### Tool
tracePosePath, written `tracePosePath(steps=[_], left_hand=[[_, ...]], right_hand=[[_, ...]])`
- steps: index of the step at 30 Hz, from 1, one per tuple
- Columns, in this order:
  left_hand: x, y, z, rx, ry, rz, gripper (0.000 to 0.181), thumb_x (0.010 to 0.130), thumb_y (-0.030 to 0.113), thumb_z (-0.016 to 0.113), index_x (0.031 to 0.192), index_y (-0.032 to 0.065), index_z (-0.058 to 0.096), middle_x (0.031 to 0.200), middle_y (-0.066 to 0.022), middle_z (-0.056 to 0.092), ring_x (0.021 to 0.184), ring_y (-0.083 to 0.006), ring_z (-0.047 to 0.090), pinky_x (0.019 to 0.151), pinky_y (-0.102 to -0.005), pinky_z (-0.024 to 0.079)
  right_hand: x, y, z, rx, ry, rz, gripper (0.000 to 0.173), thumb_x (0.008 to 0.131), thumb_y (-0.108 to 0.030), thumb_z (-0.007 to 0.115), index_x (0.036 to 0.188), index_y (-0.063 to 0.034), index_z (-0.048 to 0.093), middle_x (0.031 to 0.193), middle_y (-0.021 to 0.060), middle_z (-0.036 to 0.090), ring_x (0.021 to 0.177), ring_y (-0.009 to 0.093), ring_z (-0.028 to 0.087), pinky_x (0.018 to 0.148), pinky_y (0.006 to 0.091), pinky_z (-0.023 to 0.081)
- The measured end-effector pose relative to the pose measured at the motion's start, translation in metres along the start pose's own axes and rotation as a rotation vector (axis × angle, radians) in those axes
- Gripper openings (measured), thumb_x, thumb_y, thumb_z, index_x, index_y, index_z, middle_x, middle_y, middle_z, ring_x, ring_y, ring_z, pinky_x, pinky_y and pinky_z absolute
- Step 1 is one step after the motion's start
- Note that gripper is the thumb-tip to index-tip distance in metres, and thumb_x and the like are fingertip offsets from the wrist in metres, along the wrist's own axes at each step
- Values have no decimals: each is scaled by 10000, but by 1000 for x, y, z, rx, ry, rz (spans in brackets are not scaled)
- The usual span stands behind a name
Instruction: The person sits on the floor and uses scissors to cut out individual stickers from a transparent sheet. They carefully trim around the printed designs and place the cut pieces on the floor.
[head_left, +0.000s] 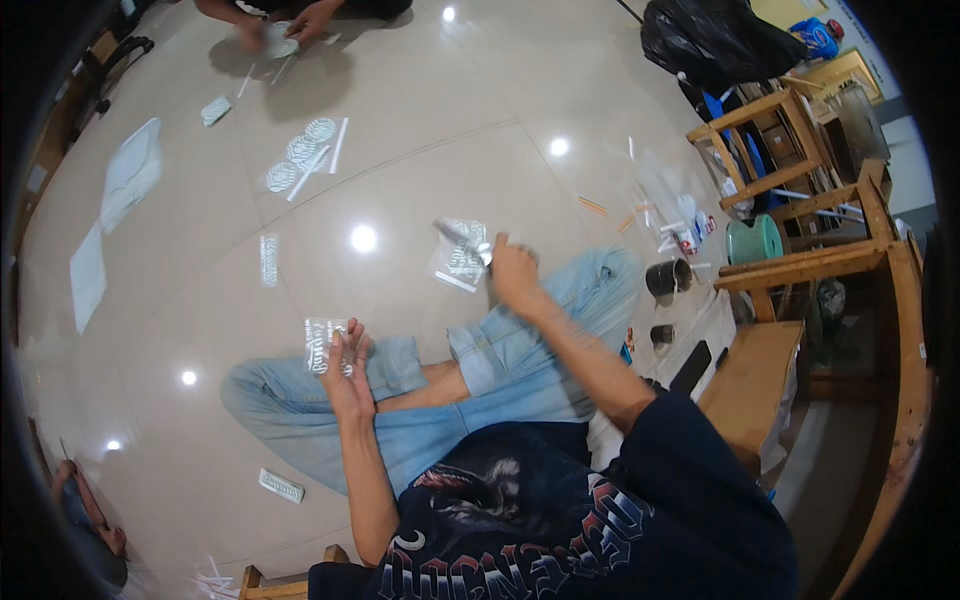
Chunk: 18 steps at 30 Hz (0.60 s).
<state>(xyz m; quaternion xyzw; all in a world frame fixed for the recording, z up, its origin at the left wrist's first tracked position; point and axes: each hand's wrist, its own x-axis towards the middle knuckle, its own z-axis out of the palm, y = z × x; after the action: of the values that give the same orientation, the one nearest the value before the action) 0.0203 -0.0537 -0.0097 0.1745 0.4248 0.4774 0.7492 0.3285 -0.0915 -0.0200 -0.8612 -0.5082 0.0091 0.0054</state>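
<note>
My left hand (350, 375) holds up a small clear sheet with white lettering (319, 341), pinched between thumb and fingers above my left shin. A metal tool (471, 244) is gripped in my right hand (514, 274); motion blur hides its exact kind. Beneath the tool, another clear lettered sheet (457, 262) rests on the tiled floor, in front of my crossed legs. It has a white strip along its lower edge. One narrow lettered piece (268, 260) lies on the floor ahead of my left knee, and a second such piece (281, 485) lies left of my thigh.
Farther ahead are round white decals (300, 154) with white strips and a co-worker's hands (300, 26) holding similar rounds. White sheets (131, 172) lie to the left. On my right stand a black cup (664, 278), a green roll (754, 240), cardboard (750, 382) and a wooden frame (810, 266).
</note>
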Motion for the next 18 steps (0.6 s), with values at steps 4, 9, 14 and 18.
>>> tracePosePath(steps=[4,9,14,18], left_hand=[[-1,-2,-3,-8,-31,13,452,958,242,591,1303,-21,464,1221,-163,593,1158,-235,567,1019,-377,446],[-2,-5,2,80,-30,9,425,959,249,588,1286,-7,495,1212,-160,601,1139,-232,579,998,-388,461],[1,-8,10,207,-31,4,394,947,245,611,1248,4,536,1136,-141,646,1088,-228,607,929,-366,466],[-4,-6,22,264,-2,24,378,944,238,615,1230,0,547,1125,-141,645,1072,-223,611,930,-366,466]], right_hand=[[65,125,-42,-38,64,-18,361,751,-22,602,1096,21,504,806,250,652,784,419,658,679,506,516],[110,251,-110,55,62,43,283,776,-86,647,1024,16,557,894,272,661,883,457,645,783,514,509],[118,239,-119,3,242,330,304,812,-136,636,1078,-15,554,897,276,662,856,437,660,745,514,517],[68,107,-24,390,221,136,421,734,-108,692,1116,-39,528,807,215,673,768,389,671,665,463,520]])
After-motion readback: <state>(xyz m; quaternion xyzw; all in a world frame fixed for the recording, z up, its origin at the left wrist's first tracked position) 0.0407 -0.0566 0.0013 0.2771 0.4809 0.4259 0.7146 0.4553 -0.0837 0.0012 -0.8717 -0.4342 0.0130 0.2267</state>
